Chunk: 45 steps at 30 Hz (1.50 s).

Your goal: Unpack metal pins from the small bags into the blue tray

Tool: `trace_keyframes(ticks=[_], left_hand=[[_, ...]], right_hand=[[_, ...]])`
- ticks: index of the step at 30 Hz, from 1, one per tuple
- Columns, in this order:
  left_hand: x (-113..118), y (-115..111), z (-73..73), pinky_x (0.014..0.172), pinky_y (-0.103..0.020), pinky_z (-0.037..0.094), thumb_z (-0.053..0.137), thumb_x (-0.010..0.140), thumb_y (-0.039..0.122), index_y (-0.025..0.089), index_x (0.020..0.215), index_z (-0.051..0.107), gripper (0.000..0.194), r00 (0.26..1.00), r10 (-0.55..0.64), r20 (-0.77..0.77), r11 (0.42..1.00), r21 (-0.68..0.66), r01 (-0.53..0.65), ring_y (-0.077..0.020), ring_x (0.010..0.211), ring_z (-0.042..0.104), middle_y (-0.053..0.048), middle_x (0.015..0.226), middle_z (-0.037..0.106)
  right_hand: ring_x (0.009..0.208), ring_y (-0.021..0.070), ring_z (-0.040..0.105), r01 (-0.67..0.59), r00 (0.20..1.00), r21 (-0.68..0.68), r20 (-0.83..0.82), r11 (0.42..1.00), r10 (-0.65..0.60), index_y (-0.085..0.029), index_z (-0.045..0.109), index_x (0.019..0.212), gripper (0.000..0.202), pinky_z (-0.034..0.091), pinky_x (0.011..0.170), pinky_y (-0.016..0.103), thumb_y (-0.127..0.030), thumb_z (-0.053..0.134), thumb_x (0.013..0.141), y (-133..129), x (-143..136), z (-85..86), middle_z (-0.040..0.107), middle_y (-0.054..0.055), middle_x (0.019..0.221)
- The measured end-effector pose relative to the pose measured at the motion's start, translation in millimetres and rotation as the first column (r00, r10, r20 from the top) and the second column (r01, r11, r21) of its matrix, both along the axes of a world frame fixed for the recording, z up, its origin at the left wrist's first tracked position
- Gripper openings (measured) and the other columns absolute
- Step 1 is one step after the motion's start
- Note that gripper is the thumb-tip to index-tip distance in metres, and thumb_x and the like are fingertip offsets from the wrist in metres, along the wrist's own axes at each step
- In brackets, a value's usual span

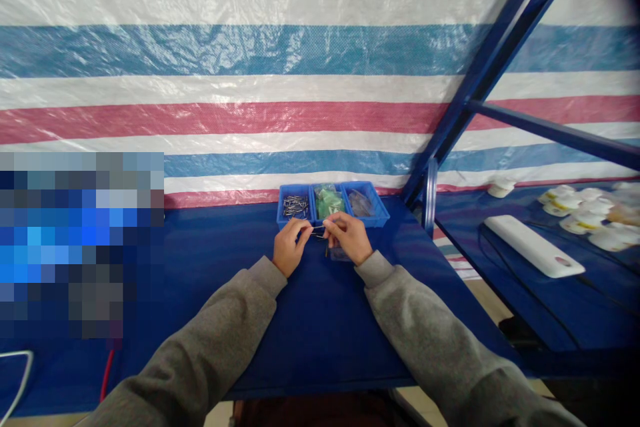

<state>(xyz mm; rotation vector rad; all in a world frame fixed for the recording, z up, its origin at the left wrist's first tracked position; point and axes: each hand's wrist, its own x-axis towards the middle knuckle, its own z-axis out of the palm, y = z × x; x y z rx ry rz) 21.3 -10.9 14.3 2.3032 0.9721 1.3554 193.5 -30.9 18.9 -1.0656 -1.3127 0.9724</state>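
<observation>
Above the blue table, my left hand (291, 245) and my right hand (349, 237) face each other, fingertips pinched. A thin, light-coloured piece (319, 227) spans the small gap between them, held at both ends; its exact kind is too small to tell. Just behind the hands stands a blue three-compartment tray (373, 221). Its left section has many metal screws or pins (295, 205), the middle one green packets (329, 201), the right one clear plastic bags (361, 203). Beneath my right hand lie a clear bag (340, 254) and a small dark thin piece (327, 251).
The blue table (310, 333) meets a striped sheet (300, 87) at the back. A blue metal frame (470, 90) rises at the right. Beyond it, another table bears a white oblong device (534, 246), cables and several white round parts (583, 221). The left side is pixelated.
</observation>
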Motion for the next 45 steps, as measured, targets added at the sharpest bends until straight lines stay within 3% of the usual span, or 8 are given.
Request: trace_keyframes(ticks=[4,13,23,31,38,45], left_hand=[[-0.1,-1.0,1.7,0.065,-0.022,0.043,0.047,0.092,0.027,0.017,0.089,0.060,0.017,0.998,0.056,0.023,0.998,-0.008,-0.056,-0.0114,0.073,0.056,-0.003,0.083,0.060],[-1.9,-0.7,0.3,0.065,-0.022,0.042,0.046,0.092,0.028,0.016,0.086,0.060,0.020,0.997,0.069,0.022,0.997,-0.022,-0.068,-0.0110,0.069,0.054,-0.002,0.078,0.060],[-0.9,-3.7,4.3,0.064,-0.023,0.043,0.051,0.090,0.028,0.017,0.086,0.061,0.015,0.999,0.005,0.049,1.000,0.006,-0.005,-0.0110,0.067,0.054,-0.002,0.080,0.062],[-0.9,-3.3,3.3,0.065,-0.023,0.041,0.045,0.093,0.030,0.016,0.086,0.060,0.022,1.000,0.028,0.005,1.000,-0.002,-0.028,-0.0109,0.064,0.052,-0.002,0.076,0.058],[-2.0,-3.1,3.4,0.065,-0.023,0.040,0.043,0.093,0.031,0.016,0.079,0.060,0.027,0.999,0.034,-0.009,0.998,-0.046,-0.034,-0.0111,0.064,0.052,-0.001,0.070,0.056],[-2.6,-3.7,3.4,0.066,-0.024,0.044,0.048,0.091,0.033,0.016,0.088,0.064,0.023,0.999,0.039,0.033,0.999,-0.027,-0.038,-0.0119,0.066,0.056,-0.003,0.077,0.063]], right_hand=[[0.051,0.0146,0.062,0.009,1.000,0.042,0.020,0.999,-0.009,-0.017,0.061,0.082,0.036,0.051,0.050,0.026,-0.052,0.065,0.073,1.5,1.3,-3.6,0.068,0.004,0.068],[0.056,0.0169,0.065,0.005,0.996,0.091,0.084,0.996,-0.013,-0.017,0.063,0.085,0.033,0.053,0.057,0.029,-0.049,0.064,0.076,2.0,0.6,-7.9,0.067,0.003,0.063],[0.048,0.0129,0.059,0.111,0.951,0.151,0.270,0.982,-0.150,-0.018,0.062,0.072,0.033,0.049,0.051,0.024,-0.047,0.055,0.084,-0.5,3.0,-3.8,0.063,0.001,0.057],[0.054,0.0156,0.065,0.100,0.966,0.185,0.218,0.978,-0.140,-0.019,0.063,0.088,0.026,0.052,0.056,0.026,-0.043,0.061,0.080,-1.9,1.1,-2.8,0.067,0.001,0.066],[0.054,0.0154,0.064,0.086,0.957,0.190,0.258,0.978,-0.134,-0.019,0.062,0.086,0.020,0.050,0.059,0.026,-0.038,0.060,0.082,-3.4,1.4,-0.4,0.064,-0.001,0.059],[0.052,0.0138,0.060,0.104,0.919,0.197,0.355,0.975,-0.170,-0.020,0.059,0.081,0.018,0.048,0.062,0.025,-0.036,0.053,0.087,-3.5,1.4,-0.2,0.061,-0.002,0.056]])
